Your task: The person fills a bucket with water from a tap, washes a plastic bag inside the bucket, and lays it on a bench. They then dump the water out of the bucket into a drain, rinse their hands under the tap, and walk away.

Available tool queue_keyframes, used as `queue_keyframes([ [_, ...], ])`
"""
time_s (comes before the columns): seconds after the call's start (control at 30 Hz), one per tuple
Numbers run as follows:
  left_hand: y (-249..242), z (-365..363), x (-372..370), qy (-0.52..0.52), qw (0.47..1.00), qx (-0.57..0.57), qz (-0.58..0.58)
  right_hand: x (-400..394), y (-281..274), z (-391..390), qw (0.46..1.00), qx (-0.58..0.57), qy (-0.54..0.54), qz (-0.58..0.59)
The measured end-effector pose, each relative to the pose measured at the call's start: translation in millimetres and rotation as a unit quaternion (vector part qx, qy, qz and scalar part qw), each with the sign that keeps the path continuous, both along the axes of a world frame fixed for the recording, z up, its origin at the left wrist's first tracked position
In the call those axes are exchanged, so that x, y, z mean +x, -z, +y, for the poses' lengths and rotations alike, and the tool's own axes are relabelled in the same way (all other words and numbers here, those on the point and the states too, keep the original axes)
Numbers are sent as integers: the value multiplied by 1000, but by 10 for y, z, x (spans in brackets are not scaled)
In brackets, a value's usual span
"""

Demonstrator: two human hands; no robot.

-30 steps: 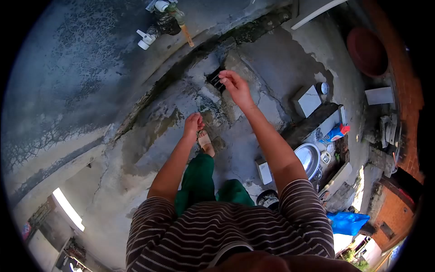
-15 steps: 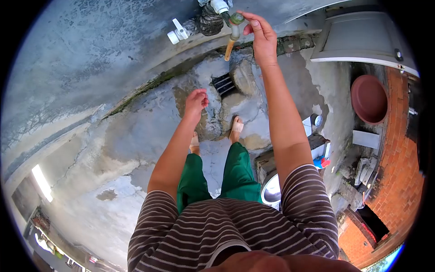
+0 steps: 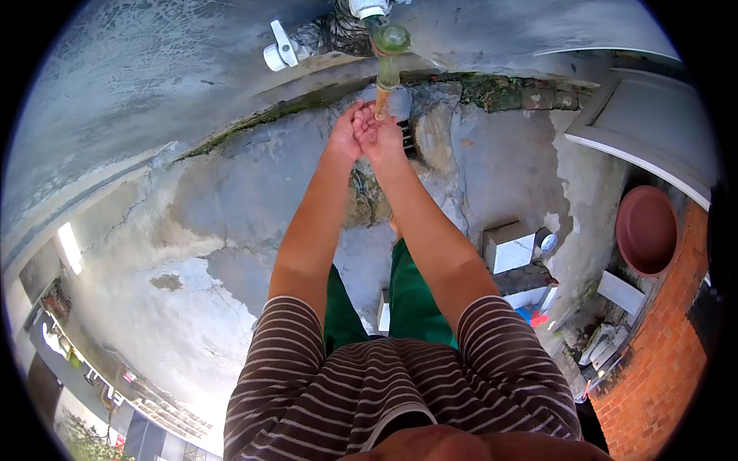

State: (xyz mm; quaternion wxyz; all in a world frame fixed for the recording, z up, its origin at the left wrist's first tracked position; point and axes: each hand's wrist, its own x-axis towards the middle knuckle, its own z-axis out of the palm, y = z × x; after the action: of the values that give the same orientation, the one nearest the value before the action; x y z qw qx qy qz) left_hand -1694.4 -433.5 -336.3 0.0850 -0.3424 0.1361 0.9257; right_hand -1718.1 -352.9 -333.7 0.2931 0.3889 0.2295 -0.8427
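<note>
My left hand (image 3: 346, 132) and my right hand (image 3: 383, 138) meet beneath the tap (image 3: 387, 73), palms up and loosely cupped against each other. The fingers of both are partly curled, with no object in them. The tap's yellowish spout tube (image 3: 381, 102) points down into my right palm. A round green knob (image 3: 393, 38) tops the tap. Whether water runs from the spout is hard to make out. Behind my right hand, a dark drain grate (image 3: 407, 138) is mostly hidden.
A white lever valve (image 3: 281, 48) sticks out from the pipe on the left. Beside the drain lies a rounded stone (image 3: 434, 138). To the right are a reddish-brown basin (image 3: 647, 230), a pale block (image 3: 513, 252) and a grey panel door (image 3: 646, 115). The concrete floor (image 3: 254, 184) is cracked.
My right hand has left the tap's knob and come down under the spout. My left hand has risen to join it. The view has shifted, and the tap looks nearer.
</note>
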Motion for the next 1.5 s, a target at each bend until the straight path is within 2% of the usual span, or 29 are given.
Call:
queue_keyframes([
  [0.03, 118, -42, 20, -2, 1000, 0, -7, -33, 142, -2, 995, -73, -33, 60],
  [0.07, 409, -128, 36, 2, 978, 151, 147, -71, 272, -26, 980, -147, -64, 120],
  [0.1, 717, -130, 49, -22, 962, 187, 199, -92, 328, -103, 980, -149, -62, 115],
  [0.13, 1021, -132, 60, -43, 941, 225, 249, -122, 350, -201, 980, 21, -94, 173],
  [0.17, 744, -25, -4, -42, 942, 225, 246, -174, 378, -271, 947, 191, -125, 225],
  [0.2, 155, 159, -120, -79, 985, 102, 113, -252, 415, -308, 771, 423, -174, 442],
  [0.23, -188, 295, -182, -114, 993, -25, -23, -354, 442, -313, 772, 424, -176, 440],
  [0.33, -185, 423, -198, -133, 989, 47, -51, -640, 220, -321, 546, 585, -397, 449],
  [0.37, -251, 514, -173, -132, 989, 46, -52, -663, 340, -332, 547, 585, -397, 448],
  [0.43, -486, 748, -28, -134, 983, -17, -122, -744, 708, -398, 344, 630, -392, 575],
  [0.47, -565, 811, 76, -112, 988, -33, -103, -764, 731, -415, 347, 631, -389, 575],
  [0.53, -802, 909, 246, -86, 991, -54, -83, -790, 771, -446, 254, 595, -453, 613],
  [0.6, -1122, 953, 265, -97, 981, -112, -127, -790, 712, -489, 252, 583, -490, 598],
  [0.67, -853, 787, 250, -60, 982, -126, -123, -681, 807, -533, 245, 563, -535, 580],
  [0.73, -376, 575, 163, -46, 989, -95, -107, -572, 1127, -608, 350, 595, -483, 539],
  [0.77, -80, 464, 78, -76, 991, -50, -97, -563, 1114, -572, 345, 592, -487, 541],
  [0.83, 322, 230, -149, -126, 989, 6, -77, -573, 1050, -475, 537, 509, -378, 557],
  [0.9, 464, 242, -277, -140, 990, -8, -24, -465, 1045, -503, 612, 496, -348, 509],
  [0.97, 682, 241, -372, -148, 988, -26, 27, -315, 739, -316, 583, 441, -332, 596],
  [1.0, 884, 245, -373, -175, 981, 64, 48, -216, 457, -185, 568, 410, -322, 637],
  [1.13, 1079, 245, -664, -102, 994, -5, -45, 147, -359, 175, 467, 304, -290, 778],
  [1.17, 1147, 263, -741, -52, 992, -74, -92, 281, -586, 205, 499, 260, -292, 773],
  [1.23, 1083, 288, -759, -43, 997, -27, -67, 469, -1027, 246, 531, 218, -291, 766],
  [1.27, 1064, 377, -779, 49, 975, -191, -104, 524, -1220, 281, 526, 155, -314, 775],
  [1.33, 1215, 485, -747, 238, 841, -478, -84, 441, -1120, 320, 509, 112, -326, 789],
  [1.37, 1369, 517, -700, 312, 732, -604, -43, 311, -842, 348, 480, 185, -341, 787],
  [1.43, 947, 612, -680, 470, 328, -819, 41, -167, 42, 403, 422, 335, -353, 765],
  [1.47, 682, 558, -535, 464, 207, -851, 134, -319, 72, 375, 402, 411, -358, 736],
  [1.5, 747, 514, -547, 462, 205, -852, 135, -256, 75, 392, 401, 413, -356, 736],
])
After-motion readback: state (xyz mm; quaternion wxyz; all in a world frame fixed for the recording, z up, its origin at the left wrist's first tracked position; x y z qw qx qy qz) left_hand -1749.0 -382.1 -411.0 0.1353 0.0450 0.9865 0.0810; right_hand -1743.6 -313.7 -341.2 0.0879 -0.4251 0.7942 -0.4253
